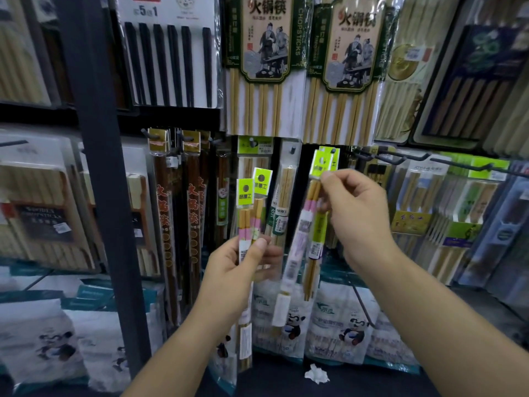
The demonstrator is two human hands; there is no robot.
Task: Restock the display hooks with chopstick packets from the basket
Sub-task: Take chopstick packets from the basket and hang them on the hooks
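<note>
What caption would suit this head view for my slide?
Right hand pinches a green-tagged packet by a hook; left hand grips two more packets.

Top edge crops the large chopstick packs [266, 61]. The left hand [234, 270] covers part of its packets [249, 213]. Label [315, 250] print blurred, illegible.

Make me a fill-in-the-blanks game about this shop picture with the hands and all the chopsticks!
1. The left hand grips ____ narrow clear chopstick packets with lime-green header cards.
2. The right hand pinches a single lime-green-topped packet near its ____ end.
3. The long chopsticks on the white card at the upper left are ____.
4. The crumpled paper scrap at the bottom is ____.

Missing words: two; top; black; white.
</note>
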